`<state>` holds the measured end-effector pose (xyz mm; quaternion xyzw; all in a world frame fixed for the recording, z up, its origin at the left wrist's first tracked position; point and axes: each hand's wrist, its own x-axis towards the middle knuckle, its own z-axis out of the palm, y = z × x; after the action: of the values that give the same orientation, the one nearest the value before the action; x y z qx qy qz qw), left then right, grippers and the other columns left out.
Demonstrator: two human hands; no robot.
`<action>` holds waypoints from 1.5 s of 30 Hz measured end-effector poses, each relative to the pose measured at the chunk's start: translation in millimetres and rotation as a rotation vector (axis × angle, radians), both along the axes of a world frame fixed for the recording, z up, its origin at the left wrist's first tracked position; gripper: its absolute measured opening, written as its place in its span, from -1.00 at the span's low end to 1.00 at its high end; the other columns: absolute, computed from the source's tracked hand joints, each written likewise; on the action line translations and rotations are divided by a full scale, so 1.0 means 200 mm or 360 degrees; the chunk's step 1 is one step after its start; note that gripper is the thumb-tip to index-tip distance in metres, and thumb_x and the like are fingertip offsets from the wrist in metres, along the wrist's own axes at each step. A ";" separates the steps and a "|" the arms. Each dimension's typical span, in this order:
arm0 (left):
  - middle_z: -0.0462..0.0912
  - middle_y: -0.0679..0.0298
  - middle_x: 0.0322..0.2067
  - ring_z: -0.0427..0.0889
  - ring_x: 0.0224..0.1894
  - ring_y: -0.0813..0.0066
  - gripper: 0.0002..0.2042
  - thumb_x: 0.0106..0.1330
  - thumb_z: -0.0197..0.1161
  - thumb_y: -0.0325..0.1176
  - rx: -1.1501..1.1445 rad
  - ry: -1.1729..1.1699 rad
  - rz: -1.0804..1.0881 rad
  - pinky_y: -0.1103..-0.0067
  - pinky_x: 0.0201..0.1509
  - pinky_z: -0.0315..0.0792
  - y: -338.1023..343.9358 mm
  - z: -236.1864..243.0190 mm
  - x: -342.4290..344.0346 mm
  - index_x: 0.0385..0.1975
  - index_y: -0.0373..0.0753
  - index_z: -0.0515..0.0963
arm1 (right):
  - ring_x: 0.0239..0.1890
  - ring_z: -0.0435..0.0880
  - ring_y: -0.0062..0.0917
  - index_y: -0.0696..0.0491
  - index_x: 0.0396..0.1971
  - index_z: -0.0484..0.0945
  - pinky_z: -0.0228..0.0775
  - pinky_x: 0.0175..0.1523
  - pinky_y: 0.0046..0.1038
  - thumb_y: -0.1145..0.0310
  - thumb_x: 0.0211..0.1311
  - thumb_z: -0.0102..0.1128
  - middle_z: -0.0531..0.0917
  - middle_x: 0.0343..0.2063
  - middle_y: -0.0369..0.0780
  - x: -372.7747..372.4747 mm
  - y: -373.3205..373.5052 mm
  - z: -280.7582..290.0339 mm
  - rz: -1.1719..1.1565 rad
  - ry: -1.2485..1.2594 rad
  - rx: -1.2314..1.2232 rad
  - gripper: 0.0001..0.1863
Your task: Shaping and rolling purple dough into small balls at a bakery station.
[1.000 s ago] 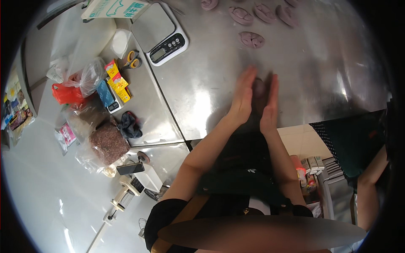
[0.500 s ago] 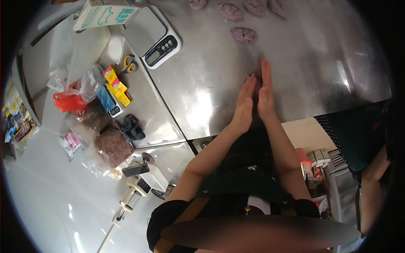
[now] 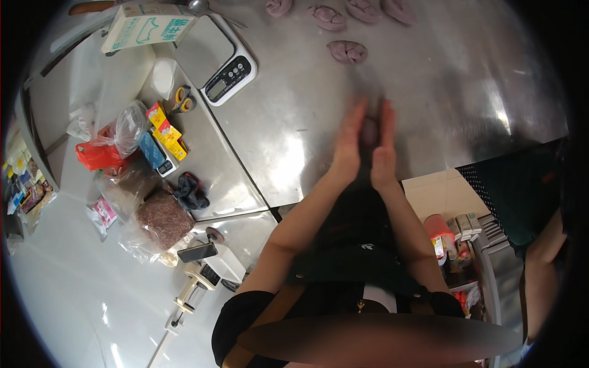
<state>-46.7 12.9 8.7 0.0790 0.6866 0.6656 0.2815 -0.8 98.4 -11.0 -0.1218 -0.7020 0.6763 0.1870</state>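
A small, rounded lump of purplish dough [image 3: 369,132] shows dark between my two hands, over the near part of the steel table. On its left is my left hand [image 3: 350,144], its fingers stretched out and blurred by motion. My right hand [image 3: 385,144] stands on edge at the lump's right, fingers straight and palm facing inward. Whether the lump rests on the metal or is lightly held between the palms, I cannot tell. Ahead of my fingertips lies a twisted purplish dough piece [image 3: 347,52], with several similar shaped pieces [image 3: 327,18] farther off.
A white kitchen scale [image 3: 228,76] lies left of the dough, with a carton [image 3: 147,27] beyond it. Scissors [image 3: 183,100], yellow packets [image 3: 167,132], a red bag [image 3: 98,156] and a bagged brown block [image 3: 164,218] are farther left. Another person's arm [image 3: 543,264] shows at right.
My hands have moved apart and slightly back toward me, so the dough lump now shows between them. The view has shifted slightly; the shaped dough pieces stay in place.
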 end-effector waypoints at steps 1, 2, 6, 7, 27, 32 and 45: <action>0.01 0.04 0.35 -0.04 0.40 0.19 -0.42 0.45 -0.44 -0.07 -0.0034 0.0196 -0.0152 0.40 0.42 -0.16 0.00 -0.04 0.02 0.33 -0.37 -0.01 | 0.42 -0.12 -0.23 0.30 0.32 -0.19 -0.31 0.42 -0.33 0.07 0.40 -0.38 -0.07 0.37 0.02 0.01 -0.01 0.00 -0.0016 0.0027 0.0030 -0.29; -0.01 0.04 0.35 -0.05 0.40 0.19 -0.42 0.45 -0.44 -0.07 -0.0066 0.0389 -0.0313 0.39 0.43 -0.16 0.01 -0.06 0.04 0.33 -0.37 -0.02 | 0.42 -0.12 -0.23 0.30 0.32 -0.19 -0.31 0.42 -0.33 0.07 0.40 -0.38 -0.07 0.37 0.02 -0.01 0.01 -0.01 -0.0019 0.0023 0.0029 -0.29; 0.04 0.03 0.34 -0.01 0.38 0.13 -0.42 0.45 -0.44 -0.08 0.0102 0.0154 0.0029 0.38 0.42 -0.15 0.00 -0.04 0.16 0.30 -0.42 0.04 | 0.41 -0.14 -0.12 0.35 0.31 -0.20 -0.31 0.42 -0.26 0.04 0.39 -0.38 -0.09 0.35 0.09 -0.09 0.12 -0.03 0.0108 -0.0055 0.0029 -0.26; 0.04 0.03 0.34 -0.01 0.38 0.13 -0.42 0.45 -0.44 -0.08 0.0103 0.0156 0.0027 0.38 0.42 -0.15 -0.01 -0.06 0.14 0.30 -0.42 0.04 | 0.41 -0.13 -0.13 0.35 0.31 -0.19 -0.30 0.42 -0.26 0.03 0.39 -0.38 -0.08 0.35 0.09 -0.06 0.09 -0.02 0.0083 -0.0044 0.0026 -0.25; 0.00 0.01 0.35 -0.05 0.40 0.09 -0.41 0.45 -0.44 -0.05 -0.0073 0.0214 -0.0412 0.34 0.43 -0.19 0.02 -0.10 -0.07 0.30 -0.40 0.05 | 0.42 -0.16 -0.17 0.34 0.31 -0.20 -0.34 0.43 -0.27 -0.01 0.37 -0.33 -0.11 0.36 0.07 -0.04 0.04 -0.02 -0.0028 -0.0053 0.0054 -0.21; 0.05 0.01 0.33 -0.02 0.38 0.06 -0.43 0.45 -0.45 -0.06 -0.0048 0.0314 -0.0038 0.33 0.41 -0.12 0.05 -0.09 0.11 0.30 -0.34 0.06 | 0.42 -0.16 -0.17 0.34 0.31 -0.19 -0.33 0.42 -0.25 0.01 0.38 -0.35 -0.11 0.36 0.07 -0.11 0.15 -0.02 0.0077 -0.0127 -0.0030 -0.24; 0.00 0.05 0.35 -0.04 0.40 0.19 -0.44 0.46 -0.41 -0.10 0.0120 -0.0215 0.0193 0.41 0.42 -0.14 0.09 0.03 -0.05 0.34 -0.34 -0.02 | 0.42 -0.12 -0.19 0.31 0.32 -0.15 -0.28 0.42 -0.29 0.08 0.40 -0.36 -0.07 0.36 0.03 0.00 0.08 0.02 -0.0084 -0.0016 -0.0033 -0.30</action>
<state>-56.3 31.5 14.7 0.0029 0.6441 0.7106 0.2831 -1.1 114.2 -7.5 -0.1455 -0.6926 0.6777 0.1999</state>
